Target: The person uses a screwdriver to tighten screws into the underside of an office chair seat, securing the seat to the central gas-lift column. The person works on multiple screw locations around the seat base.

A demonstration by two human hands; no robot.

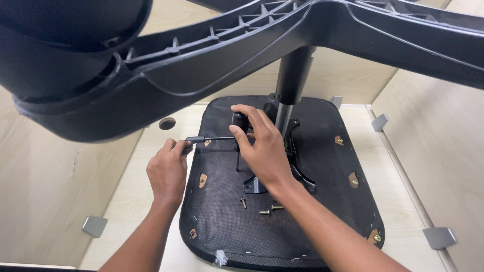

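Upturned chair seat [282, 221] lies on the pale wooden surface [136, 201], star base [212, 50] hanging over my view. My left hand [167, 174] has its grip clenched on the end of the black lever [209, 138]. The right hand [262, 148] pinches the small dark knob [240, 118] where the lever meets the mechanism plate [297, 171]. Risks as I judge them: three loose bolts [264, 209] sit on the fabric near my right wrist, so a nudge could roll them off. If the lever slips, my fingers could get jammed against the gas column [290, 95].
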